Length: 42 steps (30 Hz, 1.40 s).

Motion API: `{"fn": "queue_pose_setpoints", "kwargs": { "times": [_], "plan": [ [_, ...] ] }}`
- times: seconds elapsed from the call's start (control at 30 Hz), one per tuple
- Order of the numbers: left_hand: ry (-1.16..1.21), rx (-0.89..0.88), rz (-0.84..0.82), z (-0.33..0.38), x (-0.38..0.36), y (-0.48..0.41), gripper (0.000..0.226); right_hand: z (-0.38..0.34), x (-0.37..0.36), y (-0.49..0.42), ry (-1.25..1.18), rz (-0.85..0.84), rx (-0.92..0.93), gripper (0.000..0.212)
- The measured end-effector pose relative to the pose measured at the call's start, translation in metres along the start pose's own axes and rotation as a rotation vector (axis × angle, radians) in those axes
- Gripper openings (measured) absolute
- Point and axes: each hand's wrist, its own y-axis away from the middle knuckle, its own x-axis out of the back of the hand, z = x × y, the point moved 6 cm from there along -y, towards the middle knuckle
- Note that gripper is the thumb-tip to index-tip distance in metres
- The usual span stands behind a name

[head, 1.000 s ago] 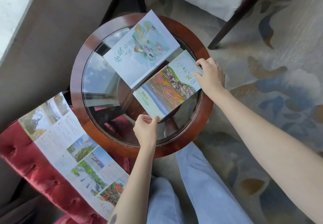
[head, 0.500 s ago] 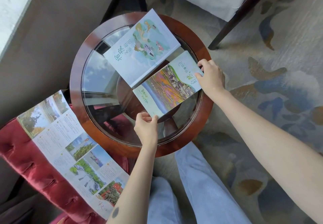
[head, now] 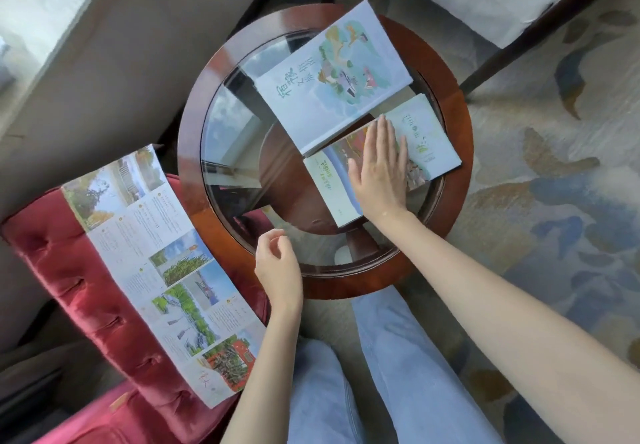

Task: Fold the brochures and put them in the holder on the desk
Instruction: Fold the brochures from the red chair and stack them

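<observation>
A folded brochure (head: 427,140) with a colourful field picture lies on the round glass-topped table (head: 457,121). My right hand (head: 381,169) presses flat on its middle, fingers straight. My left hand (head: 278,268) hovers over the table's near rim, fingers loosely curled, holding nothing. A long unfolded brochure (head: 156,263) with photos and text lies on the red cushioned seat (head: 69,270) at the left. A larger pale blue booklet (head: 329,79) lies on the table beside the folded brochure, touching its far edge. No holder is in view.
My legs in light blue jeans (head: 398,357) reach under the table's near edge. A dark chair leg (head: 540,27) and a pale seat stand at the back right. Patterned carpet (head: 554,201) covers the floor on the right. A wall runs along the left.
My right hand moved from the brochure's right end to its middle and now presses it flat. My left hand let go of the brochure's near corner and drew back toward me.
</observation>
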Motion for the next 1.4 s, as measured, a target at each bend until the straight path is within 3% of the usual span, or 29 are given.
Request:
{"fn": "queue_pose_setpoints", "kwargs": {
  "times": [0.17,0.37,0.7,0.83,0.97,1.07,1.17,1.4],
  "plan": [
    [0.055,0.1,0.108,-0.051,0.052,-0.023,0.019,-0.011,-0.027,-0.005,0.062,0.01,-0.16,0.069],
    [0.074,0.172,0.19,-0.098,0.098,-0.045,0.018,-0.011,-0.035,-0.003,0.093,0.108,-0.196,0.069],
    [0.155,0.167,0.176,-0.103,0.118,-0.057,0.018,-0.023,-0.03,-0.001,0.117,0.125,-0.232,0.063],
    [0.182,0.151,0.15,-0.099,0.117,-0.055,0.021,-0.078,-0.03,0.013,0.032,0.122,-0.096,0.057],
    [0.204,0.15,0.145,-0.104,0.119,-0.053,0.022,-0.155,-0.036,0.059,-0.165,0.126,0.095,0.039],
    [0.25,0.155,0.15,-0.113,0.125,-0.051,0.022,-0.198,-0.052,0.098,-0.413,0.033,0.171,0.028],
    [0.286,0.169,0.167,-0.132,0.138,-0.048,0.022,-0.233,-0.081,0.136,-0.525,-0.175,0.286,0.027],
    [0.165,0.291,0.139,-0.219,0.169,-0.044,0.021,-0.252,-0.161,0.185,-0.431,-0.538,0.203,0.031]
  ]
}}
